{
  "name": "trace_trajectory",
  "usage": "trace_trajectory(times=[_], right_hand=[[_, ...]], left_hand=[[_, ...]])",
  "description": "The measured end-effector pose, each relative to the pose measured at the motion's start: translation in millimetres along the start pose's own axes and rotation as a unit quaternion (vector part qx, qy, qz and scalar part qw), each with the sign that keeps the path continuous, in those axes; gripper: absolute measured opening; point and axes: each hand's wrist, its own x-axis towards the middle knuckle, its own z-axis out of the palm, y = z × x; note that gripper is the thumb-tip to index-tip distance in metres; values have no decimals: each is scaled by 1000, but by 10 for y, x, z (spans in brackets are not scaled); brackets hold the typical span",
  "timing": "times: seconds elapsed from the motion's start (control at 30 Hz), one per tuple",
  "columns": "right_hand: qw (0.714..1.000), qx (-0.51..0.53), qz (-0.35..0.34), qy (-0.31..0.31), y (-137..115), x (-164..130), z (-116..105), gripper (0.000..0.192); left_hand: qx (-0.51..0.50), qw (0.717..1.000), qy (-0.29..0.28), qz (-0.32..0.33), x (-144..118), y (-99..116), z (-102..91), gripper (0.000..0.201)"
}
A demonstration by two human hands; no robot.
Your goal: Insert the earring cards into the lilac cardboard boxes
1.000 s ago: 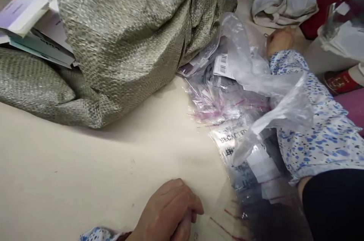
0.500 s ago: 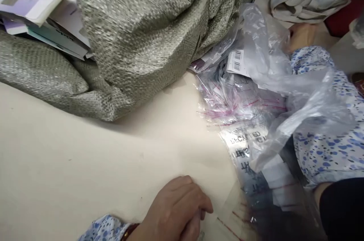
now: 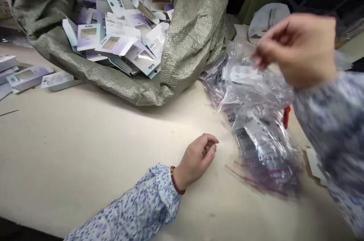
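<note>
Resting our left hand (image 3: 196, 159) on the cream worktop (image 3: 85, 138), we kept its fingers loosely curled around nothing, just beside the heap of clear plastic bags (image 3: 256, 119). Our right hand (image 3: 298, 49) hung blurred above that heap, fingers half curled; whether they pinched any plastic we could not tell. Behind lay a grey woven sack (image 3: 187, 43) spilling pale card packets (image 3: 119, 32).

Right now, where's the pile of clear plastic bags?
In the head view the pile of clear plastic bags lies on the table, right of centre, beside the woven sack, under the raised right hand.
</note>
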Motion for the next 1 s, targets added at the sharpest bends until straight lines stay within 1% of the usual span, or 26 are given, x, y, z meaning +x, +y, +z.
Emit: trace_trajectory(times=[0.03, 0.07, 0.1, 0.13, 0.17, 0.2, 0.23, 0.27, 0.3, 0.33, 0.4, 0.47, 0.5, 0.6, 0.7, 0.87, 1.0], right_hand=[[993, -84, -59, -58, -145, -389, 110, 9], [981, -140, -80, -110, -230, -784, 231, 10], [974, -153, -63, -158, -254, -1162, 357, 16], [972, -136, -24, -192, -228, -1504, 482, 23], [978, -109, 23, -179, -163, -1796, 597, 27], [983, -71, 80, -149, -77, -2030, 697, 26], [986, -23, 133, -101, 15, -2204, 779, 24], [986, 18, 151, -62, 101, -2322, 842, 23], [986, 45, 158, -27, 171, -2394, 886, 22], [987, 59, 149, 1, 223, -2430, 914, 21], [991, 59, 116, 26, 283, -2437, 936, 18], [993, 63, 95, 26, 312, -2420, 934, 15], [993, 71, 89, 21, 327, -2414, 931, 14], [992, 99, 82, 2, 383, -2419, 926, 14], [988, 121, 93, -2, 436, -2430, 931, 18], [977, 175, 119, 21, 467, -2419, 946, 29], [975, 178, 136, 5, 475, -2410, 946, 25]], left_hand=[[-27, 1000, 16, -3, -4, 5, 3, 15], [-52, 998, 28, 2, -8, 7, 5, 16], [-74, 997, 34, 10, -14, 5, 7, 17], [-93, 995, 29, 20, -20, 2, 9, 18], [-106, 994, 13, 30, -26, -5, 13, 18], [-115, 993, -8, 37, -33, -13, 18, 18], [-123, 991, -31, 41, -40, -21, 24, 18], [-134, 989, -50, 40, -46, -30, 32, 19], [-148, 986, -66, 37, -53, -39, 40, 19], [-167, 982, -79, 33, -59, -48, 49, 20], [-213, 971, -102, 23, -69, -65, 65, 21], [-228, 967, -111, 26, -75, -81, 75, 20], [-214, 971, -105, 35, -75, -88, 77, 18], [-141, 985, -64, 79, -69, -102, 67, 9], [-91, 989, -45, 112, -58, -103, 54, 4], [-61, 991, -42, 114, -48, -90, 58, 3], [-42, 992, -44, 113, -51, -78, 59, 7]])
